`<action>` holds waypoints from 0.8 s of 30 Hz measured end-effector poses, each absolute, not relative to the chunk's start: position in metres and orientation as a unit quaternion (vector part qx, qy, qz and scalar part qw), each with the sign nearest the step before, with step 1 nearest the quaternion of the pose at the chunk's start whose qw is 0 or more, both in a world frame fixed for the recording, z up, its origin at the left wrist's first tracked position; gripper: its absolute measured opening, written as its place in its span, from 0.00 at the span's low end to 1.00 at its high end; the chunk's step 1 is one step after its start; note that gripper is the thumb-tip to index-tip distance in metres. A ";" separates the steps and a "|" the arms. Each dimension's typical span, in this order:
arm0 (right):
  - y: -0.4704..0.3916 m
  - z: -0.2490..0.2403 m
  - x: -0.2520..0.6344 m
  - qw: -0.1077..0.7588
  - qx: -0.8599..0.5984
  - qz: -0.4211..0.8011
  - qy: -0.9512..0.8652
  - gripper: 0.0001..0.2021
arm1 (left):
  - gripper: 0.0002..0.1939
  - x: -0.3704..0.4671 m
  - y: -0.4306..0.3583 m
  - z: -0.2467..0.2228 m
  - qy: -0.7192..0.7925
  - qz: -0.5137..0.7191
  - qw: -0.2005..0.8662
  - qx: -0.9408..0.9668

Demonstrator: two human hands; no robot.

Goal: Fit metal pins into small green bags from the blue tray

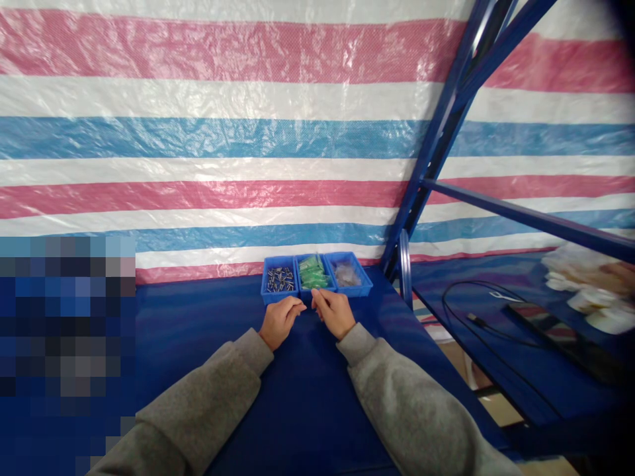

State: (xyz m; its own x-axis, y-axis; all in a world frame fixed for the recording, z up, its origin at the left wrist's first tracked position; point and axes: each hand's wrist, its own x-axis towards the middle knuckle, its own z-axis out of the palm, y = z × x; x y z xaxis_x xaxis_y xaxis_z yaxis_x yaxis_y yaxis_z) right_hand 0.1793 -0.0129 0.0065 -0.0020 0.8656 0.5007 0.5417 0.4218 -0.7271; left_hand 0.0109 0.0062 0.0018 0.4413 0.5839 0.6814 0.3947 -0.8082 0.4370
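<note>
My left hand (282, 322) is closed, thumb and fingers pinched together, just in front of the left blue bin (266, 281). My right hand (335, 313) is also closed, close beside it, at the front of the middle blue bin (299, 284). Whatever either pinch may hold is too small to make out. Small dark and shiny metal pieces, perhaps screws, (280, 279) lie in the left bin. Green plastic-looking pieces (313, 272) fill the middle one. In the right blue bin (368, 285) is a heap of clear pieces (347, 274).
The bins stand at the back of a blue tabletop (198, 350), against a striped plastic sheet (248, 139). A blue metal frame (436, 145) rises at the right. Beyond it, another blue surface holds a black cable (446, 297) and whitish plastic (590, 297). The lower left is pixelated.
</note>
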 end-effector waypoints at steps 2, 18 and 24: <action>-0.013 0.007 0.179 0.487 -0.510 0.170 -0.688 0.23 | 0.09 0.011 0.007 0.002 0.293 0.460 0.078 0.835; -0.016 0.009 0.179 0.461 -0.486 0.186 -0.719 0.18 | 0.11 0.012 0.010 -0.003 0.302 0.493 0.166 0.799; -0.018 0.010 0.178 0.453 -0.437 0.218 -0.746 0.11 | 0.12 0.010 0.008 -0.003 0.325 0.472 0.175 0.801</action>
State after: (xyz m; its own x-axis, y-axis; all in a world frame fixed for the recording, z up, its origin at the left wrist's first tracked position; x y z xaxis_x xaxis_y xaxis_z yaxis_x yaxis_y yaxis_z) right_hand 0.1775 -0.0185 0.0102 -0.2079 0.8496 0.4847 0.4549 0.5227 -0.7210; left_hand 0.0105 0.0085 -0.0027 0.3438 0.6853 0.6420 0.3550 -0.7278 0.5868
